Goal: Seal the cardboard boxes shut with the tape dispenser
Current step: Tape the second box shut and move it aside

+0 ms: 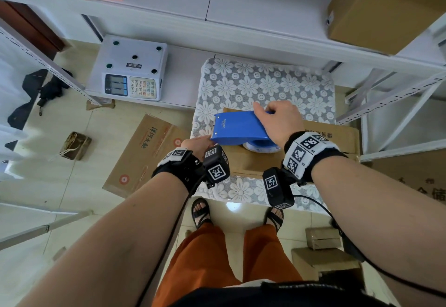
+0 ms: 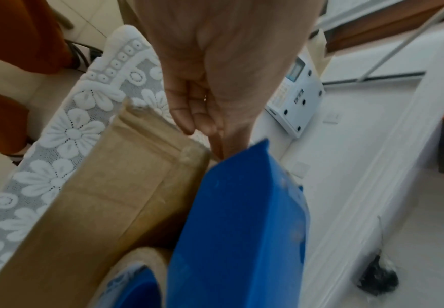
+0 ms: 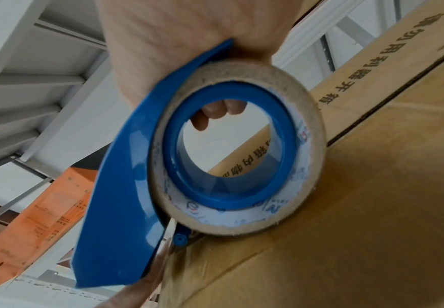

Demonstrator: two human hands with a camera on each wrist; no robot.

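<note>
Blue dispenser (image 1: 237, 127) sits under the right hand (image 1: 277, 121), which grips it against the box (image 1: 333, 135) top. Left hand (image 1: 196, 144), fingers relaxed, touches its front tip. Best to keep the roll pressed flat and draw steadily along the seam.

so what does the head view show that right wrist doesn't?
Head only: the scale, the flowered cloth, the left hand at the dispenser's front edge. Right wrist only: the tape roll's side face and fingertips seen through its blue hub. Both: right hand gripping the dispenser on the box.
</note>
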